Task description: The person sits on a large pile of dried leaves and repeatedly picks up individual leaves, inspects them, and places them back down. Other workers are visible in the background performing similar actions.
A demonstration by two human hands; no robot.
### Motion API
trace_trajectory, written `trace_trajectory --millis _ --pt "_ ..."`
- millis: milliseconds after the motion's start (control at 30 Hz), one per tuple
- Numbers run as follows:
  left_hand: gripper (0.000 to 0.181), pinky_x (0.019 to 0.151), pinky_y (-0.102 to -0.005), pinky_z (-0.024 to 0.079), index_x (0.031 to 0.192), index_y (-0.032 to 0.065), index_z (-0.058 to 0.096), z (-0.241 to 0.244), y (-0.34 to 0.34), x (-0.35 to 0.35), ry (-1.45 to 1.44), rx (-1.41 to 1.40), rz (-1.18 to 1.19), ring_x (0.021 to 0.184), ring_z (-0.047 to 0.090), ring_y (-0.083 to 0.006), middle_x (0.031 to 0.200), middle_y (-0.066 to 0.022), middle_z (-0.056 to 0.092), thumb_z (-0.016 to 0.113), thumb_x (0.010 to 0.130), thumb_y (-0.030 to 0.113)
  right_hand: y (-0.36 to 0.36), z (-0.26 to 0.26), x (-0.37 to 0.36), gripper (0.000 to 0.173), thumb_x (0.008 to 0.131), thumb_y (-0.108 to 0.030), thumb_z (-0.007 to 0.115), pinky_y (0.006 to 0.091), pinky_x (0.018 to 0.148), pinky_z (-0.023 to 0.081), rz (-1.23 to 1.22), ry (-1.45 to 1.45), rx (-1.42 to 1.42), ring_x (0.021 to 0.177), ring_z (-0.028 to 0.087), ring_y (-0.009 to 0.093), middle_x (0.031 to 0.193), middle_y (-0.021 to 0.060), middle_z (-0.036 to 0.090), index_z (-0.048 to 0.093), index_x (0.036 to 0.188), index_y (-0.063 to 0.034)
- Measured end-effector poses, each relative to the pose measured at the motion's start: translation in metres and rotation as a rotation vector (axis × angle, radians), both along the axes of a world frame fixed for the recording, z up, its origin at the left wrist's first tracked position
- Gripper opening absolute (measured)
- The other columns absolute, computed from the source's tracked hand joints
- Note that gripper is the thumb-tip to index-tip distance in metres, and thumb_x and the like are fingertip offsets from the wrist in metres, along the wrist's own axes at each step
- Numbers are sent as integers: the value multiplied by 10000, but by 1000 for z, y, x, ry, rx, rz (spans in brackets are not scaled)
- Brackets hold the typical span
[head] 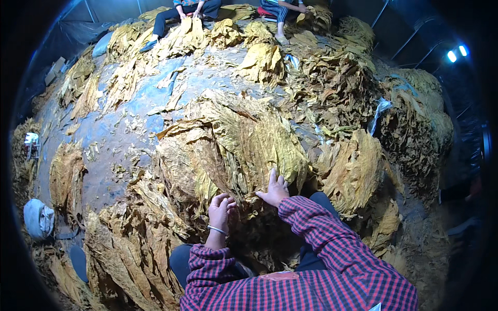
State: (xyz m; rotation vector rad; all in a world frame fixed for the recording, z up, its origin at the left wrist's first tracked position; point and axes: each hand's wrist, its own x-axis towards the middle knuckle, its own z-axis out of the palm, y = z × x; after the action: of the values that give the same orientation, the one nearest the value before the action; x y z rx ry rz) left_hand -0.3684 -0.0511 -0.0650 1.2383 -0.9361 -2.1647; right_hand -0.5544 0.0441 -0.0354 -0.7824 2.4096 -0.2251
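Observation:
A large heap of dried, yellow-brown leaves (pixel 241 136), which look like cured tobacco, lies in front of my knees. My right hand (pixel 275 191) rests at its near right edge, index finger pointing away and thumb spread to the left. At the near edge, further left, is my left hand (pixel 220 212), wearing a pale bracelet (pixel 218 230). Its fingers are curled beside the leaf ends, and whether they pinch a leaf is unclear. Between my legs, the shadowed space holds dark leaf scraps.
A leaf bundle (pixel 352 175) lies to the right, another bundle (pixel 67 175) to the left. Long leaves (pixel 120 256) pile beside my left knee. Dark crumpled leaves (pixel 338 85) are heaped at back right. Two people (pixel 190 9) sit at the far side, handling leaves. A rolled pale cloth bundle (pixel 39 219) sits far left.

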Motion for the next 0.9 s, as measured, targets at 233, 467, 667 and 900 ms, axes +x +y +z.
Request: trace_trajectory --millis 233,467,667,900 --pt "204 536 -201 459 1088 55 511 7 -2 3 14 74 -75 668 615 -130 887 -74 617 472 898 118 -9 -6 -8 757 718 -101 564 382 903 420 -195 6 -65 1009 528 356 1166 260 404 180 1357 30" --pt "190 539 -223 495 1064 73 532 14 -3 5 67 77 -47 670 631 -135 884 -77 631 490 907 171 -20 51 -11 497 828 -72 443 307 865 419 -412 -323 -653 959 541 213 1160 173 520 344 1290 84" --pt "678 767 -294 491 1266 67 389 32 -1 6 383 198 28 942 578 -212 1103 -135 548 407 853 604 -11 46 79 570 829 -162 511 435 769 443 213 -3 -658 873 529 383 1003 240 494 291 1326 10" --pt "543 823 -314 451 1250 57 400 28 0 8 175 -54 59 968 553 -188 1126 -88 553 603 853 368 1 65 88 554 865 -368 533 408 835 428 352 -182 -535 951 515 381 1050 226 482 383 1280 -34"
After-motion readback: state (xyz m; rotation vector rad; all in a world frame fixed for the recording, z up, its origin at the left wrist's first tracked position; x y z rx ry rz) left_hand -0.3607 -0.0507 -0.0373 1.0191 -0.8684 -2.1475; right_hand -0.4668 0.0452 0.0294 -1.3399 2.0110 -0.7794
